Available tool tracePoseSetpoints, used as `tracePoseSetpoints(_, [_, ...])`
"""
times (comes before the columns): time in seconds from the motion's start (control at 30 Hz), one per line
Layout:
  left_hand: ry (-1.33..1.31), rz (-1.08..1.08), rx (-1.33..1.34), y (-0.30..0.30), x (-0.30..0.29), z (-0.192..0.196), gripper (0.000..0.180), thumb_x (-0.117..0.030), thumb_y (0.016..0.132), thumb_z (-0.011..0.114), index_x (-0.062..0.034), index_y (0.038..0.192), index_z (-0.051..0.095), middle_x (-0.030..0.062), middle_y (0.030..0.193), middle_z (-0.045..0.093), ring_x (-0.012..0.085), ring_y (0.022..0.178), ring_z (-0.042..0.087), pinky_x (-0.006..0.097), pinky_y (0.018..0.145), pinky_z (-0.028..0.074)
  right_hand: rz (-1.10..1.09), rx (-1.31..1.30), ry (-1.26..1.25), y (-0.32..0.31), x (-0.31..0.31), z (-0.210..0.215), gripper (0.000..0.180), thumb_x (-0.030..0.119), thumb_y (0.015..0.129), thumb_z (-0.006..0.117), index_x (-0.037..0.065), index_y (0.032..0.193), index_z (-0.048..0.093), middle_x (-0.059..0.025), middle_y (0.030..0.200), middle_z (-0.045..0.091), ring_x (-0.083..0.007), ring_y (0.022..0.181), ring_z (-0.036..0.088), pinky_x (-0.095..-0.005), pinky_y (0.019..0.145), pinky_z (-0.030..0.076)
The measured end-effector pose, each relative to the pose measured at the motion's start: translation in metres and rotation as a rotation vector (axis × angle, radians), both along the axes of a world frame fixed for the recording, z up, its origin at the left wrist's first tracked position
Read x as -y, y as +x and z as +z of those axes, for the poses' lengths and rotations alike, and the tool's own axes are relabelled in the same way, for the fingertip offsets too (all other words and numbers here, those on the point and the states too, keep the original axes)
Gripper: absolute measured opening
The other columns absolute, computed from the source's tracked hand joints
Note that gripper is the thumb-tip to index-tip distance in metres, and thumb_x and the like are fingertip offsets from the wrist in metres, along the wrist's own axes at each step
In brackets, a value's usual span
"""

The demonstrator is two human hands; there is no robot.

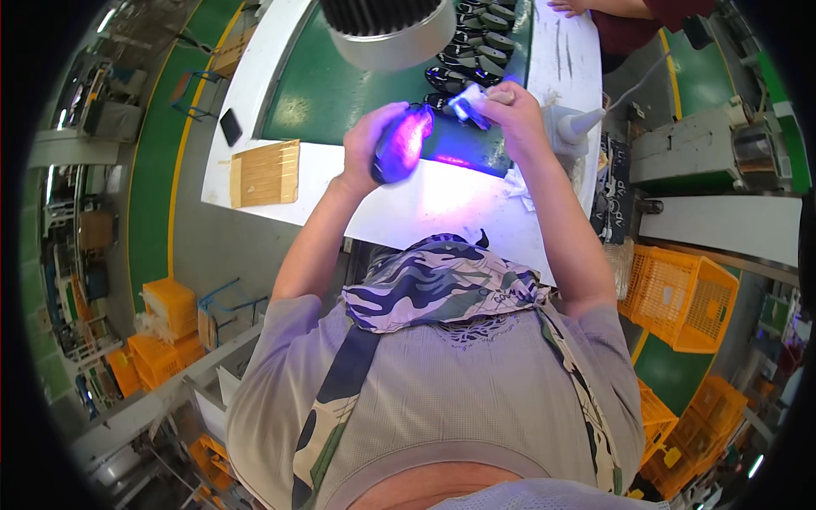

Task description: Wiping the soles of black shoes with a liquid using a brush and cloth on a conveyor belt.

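Note:
My left hand [361, 151] is wrapped round a dark, glossy shoe [403, 146], held above the near edge of the work table. Violet and pink light falls on the shoe's surface. In my right hand [523, 123], a crumpled white cloth [467, 104] is pinched between the fingers; it glows blue in the light and is apart from the shoe. Just beyond the cloth, several glossy black shoes [478, 64] stand in rows on the green belt [348, 102].
A round lamp-like fixture [391, 38] hangs over the belt. Left on the white table lie a phone [230, 127] and a brown board [266, 174]. A white spouted bottle [575, 129] stands right. Another person's hand [568, 7] rests at the far right; orange crates [680, 297] sit below.

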State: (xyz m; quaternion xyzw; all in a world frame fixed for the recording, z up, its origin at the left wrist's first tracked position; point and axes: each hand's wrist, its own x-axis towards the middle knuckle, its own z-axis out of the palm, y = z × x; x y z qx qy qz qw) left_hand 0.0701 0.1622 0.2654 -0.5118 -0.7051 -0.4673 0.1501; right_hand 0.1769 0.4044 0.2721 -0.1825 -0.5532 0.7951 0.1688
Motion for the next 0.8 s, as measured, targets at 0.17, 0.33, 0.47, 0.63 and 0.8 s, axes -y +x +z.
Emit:
tracePoseSetpoints(0.17, [-0.044,0.042,-0.234,0.015,0.028,0.032,0.044,-0.008,0.072,0.075,-0.0009,0.112,0.059,0.0181,0.113,0.066,0.0345,0.104,0.065,0.042,0.089,0.051,0.186,-0.098,0.047,-0.032,0.032,0.019,0.022,-0.002,0.076,0.074,0.004,0.089,0.057,0.0,0.078,0.06,-0.0084,0.071,0.057,-0.0244,0.066,0.047])
tracePoseSetpoints(0.33, [-0.062,0.096,-0.274,0.021,0.044,0.036,0.043,-0.005,0.072,0.073,-0.0007,0.112,0.059,0.0177,0.114,0.066,0.0343,0.104,0.065,0.042,0.089,0.05,0.267,-0.123,0.09,-0.046,0.05,0.015,0.02,-0.002,0.077,0.073,0.003,0.091,0.058,0.0003,0.079,0.061,-0.0079,0.071,0.057,-0.0243,0.068,0.048])
tracePoseSetpoints(0.47, [-0.069,0.122,-0.279,0.026,0.045,0.037,0.044,-0.003,0.071,0.073,-0.0006,0.112,0.059,0.0176,0.113,0.066,0.0342,0.104,0.065,0.042,0.089,0.05,0.346,-0.17,0.0,-0.042,0.06,0.016,0.018,-0.002,0.08,0.071,0.003,0.091,0.058,-0.001,0.08,0.062,-0.0094,0.071,0.059,-0.0253,0.067,0.049])
tracePoseSetpoints(0.63, [-0.088,0.207,-0.223,0.032,0.042,0.034,0.048,-0.008,0.068,0.078,-0.0008,0.112,0.059,0.0168,0.11,0.067,0.0337,0.099,0.066,0.04,0.087,0.05,0.475,-0.154,-0.207,-0.033,0.062,0.02,0.015,-0.003,0.079,0.068,-0.002,0.089,0.058,-0.0097,0.079,0.065,-0.0164,0.07,0.063,-0.0298,0.066,0.05])
tracePoseSetpoints(0.8, [-0.17,0.267,-0.161,0.04,0.036,0.033,0.05,-0.008,0.066,0.078,-0.0016,0.112,0.059,0.015,0.107,0.067,0.0323,0.098,0.066,0.039,0.085,0.05,0.458,-0.242,-0.066,-0.024,0.056,0.037,0.017,-0.001,0.078,0.072,-0.001,0.086,0.058,-0.0062,0.079,0.063,-0.012,0.071,0.06,-0.0265,0.067,0.049])
